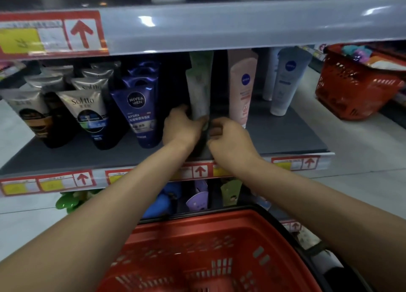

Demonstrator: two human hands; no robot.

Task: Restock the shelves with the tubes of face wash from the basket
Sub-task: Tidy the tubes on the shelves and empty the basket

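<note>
Our left hand (182, 127) gripping pale green tube (201, 89) at frame centre, right hand (229, 138) pinching its base, red basket (197, 220) below.

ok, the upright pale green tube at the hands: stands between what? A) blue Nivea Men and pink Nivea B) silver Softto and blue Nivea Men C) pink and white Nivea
A: pale green plastic tube has dark blue Nivea Men tube left, pink Nivea tube right.

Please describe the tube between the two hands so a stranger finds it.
On the grey shelf, look between the dark blue Nivea Men tubes and the pink Nivea tube. The pale green tube standing there is the front row's only green one.
</note>
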